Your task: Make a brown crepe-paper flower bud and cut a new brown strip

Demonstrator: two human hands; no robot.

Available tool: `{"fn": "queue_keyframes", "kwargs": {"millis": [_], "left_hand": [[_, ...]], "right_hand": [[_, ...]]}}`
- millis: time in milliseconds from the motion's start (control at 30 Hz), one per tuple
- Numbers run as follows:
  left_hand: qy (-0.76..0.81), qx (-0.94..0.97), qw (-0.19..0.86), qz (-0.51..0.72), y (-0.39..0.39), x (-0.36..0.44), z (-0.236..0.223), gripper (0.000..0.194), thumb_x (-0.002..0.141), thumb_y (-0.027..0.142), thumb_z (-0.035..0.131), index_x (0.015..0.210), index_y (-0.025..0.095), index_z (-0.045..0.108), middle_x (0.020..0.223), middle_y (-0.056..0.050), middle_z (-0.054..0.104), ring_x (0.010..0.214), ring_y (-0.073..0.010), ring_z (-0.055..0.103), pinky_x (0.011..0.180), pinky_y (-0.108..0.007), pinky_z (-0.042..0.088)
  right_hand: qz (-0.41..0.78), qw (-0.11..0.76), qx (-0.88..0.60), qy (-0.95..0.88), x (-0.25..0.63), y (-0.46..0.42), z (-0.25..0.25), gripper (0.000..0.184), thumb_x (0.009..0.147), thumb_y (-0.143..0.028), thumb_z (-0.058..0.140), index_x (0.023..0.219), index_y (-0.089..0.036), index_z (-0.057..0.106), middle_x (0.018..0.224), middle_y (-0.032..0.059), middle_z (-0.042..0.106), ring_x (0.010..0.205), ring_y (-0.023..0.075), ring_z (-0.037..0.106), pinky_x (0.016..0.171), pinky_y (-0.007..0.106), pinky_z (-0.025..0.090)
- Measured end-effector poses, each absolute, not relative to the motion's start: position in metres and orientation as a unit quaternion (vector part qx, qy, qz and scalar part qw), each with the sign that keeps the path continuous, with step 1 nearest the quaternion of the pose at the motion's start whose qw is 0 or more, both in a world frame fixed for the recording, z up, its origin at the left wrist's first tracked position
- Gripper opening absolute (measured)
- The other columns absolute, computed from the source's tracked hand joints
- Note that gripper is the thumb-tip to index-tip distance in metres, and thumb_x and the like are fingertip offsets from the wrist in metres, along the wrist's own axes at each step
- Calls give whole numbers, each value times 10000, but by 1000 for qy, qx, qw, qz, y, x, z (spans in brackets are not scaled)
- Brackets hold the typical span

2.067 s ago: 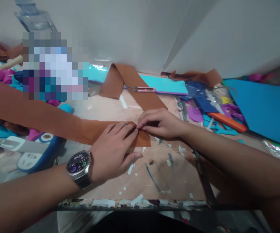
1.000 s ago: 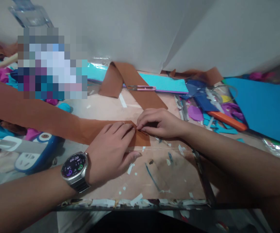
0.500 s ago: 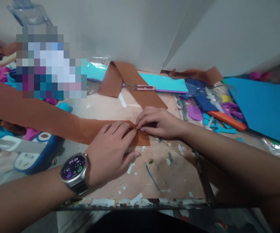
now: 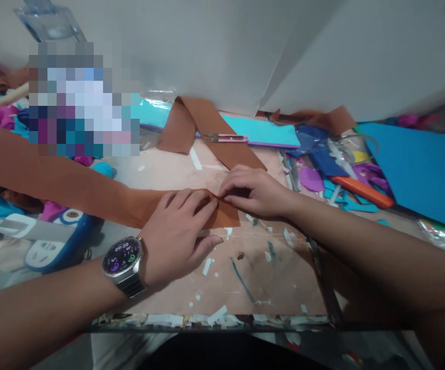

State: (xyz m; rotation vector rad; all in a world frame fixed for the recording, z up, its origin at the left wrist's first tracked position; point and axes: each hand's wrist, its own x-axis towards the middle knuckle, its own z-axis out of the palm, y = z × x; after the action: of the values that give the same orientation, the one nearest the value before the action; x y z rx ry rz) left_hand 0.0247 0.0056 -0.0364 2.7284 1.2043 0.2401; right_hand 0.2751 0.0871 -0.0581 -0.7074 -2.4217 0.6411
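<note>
A long brown strip (image 4: 79,185), paper or cloth I cannot tell, runs from the left edge to the middle of the work board (image 4: 276,288). My left hand (image 4: 178,231) lies on the strip near its right end, fingers spread and thumb apart on the board. My right hand (image 4: 251,190) pinches the strip's upper edge close to my left fingertips, where the edge is creased or folded over. Just what lies between the right fingertips is partly hidden. Beyond my hands lies a second brown strip (image 4: 210,118), bent over itself, with pink thread snips (image 4: 228,138) on it.
Turquoise sheets (image 4: 264,132) lie along the white wall. To the right are an orange-handled tool (image 4: 361,191), coloured scraps and a large blue sheet (image 4: 419,169). A blue-and-white object (image 4: 58,241) with an eye shape sits at left. Paper bits litter the board's front edge.
My right fingers have shifted slightly up and right along the strip's edge, and the crease there looks straighter. My left hand has moved up a little on the strip.
</note>
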Motion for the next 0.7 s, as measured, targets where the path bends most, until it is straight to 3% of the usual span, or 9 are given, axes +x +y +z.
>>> {"fn": "queue_keyframes", "kwargs": {"millis": [233,700], "left_hand": [[406,907,68,90,9,25,-40,670,1053,604,437,1522,135,532,1515,-171,566,1328,-395,522,1073,-587,411],[409,904,62,106,12,26,-44,668,1043,628,437,1520,172,537,1480,-170,596,1298,-398,540,1040,-584,409]], "right_hand": [[232,266,-274,-894,275,87,-58,113,944,-162,685,1014,-210,760,981,58,785,967,211,686,896,358,532],[234,256,-262,-901,275,86,-56,110,943,-170,687,1015,-206,762,984,61,786,949,211,692,886,359,530]]}}
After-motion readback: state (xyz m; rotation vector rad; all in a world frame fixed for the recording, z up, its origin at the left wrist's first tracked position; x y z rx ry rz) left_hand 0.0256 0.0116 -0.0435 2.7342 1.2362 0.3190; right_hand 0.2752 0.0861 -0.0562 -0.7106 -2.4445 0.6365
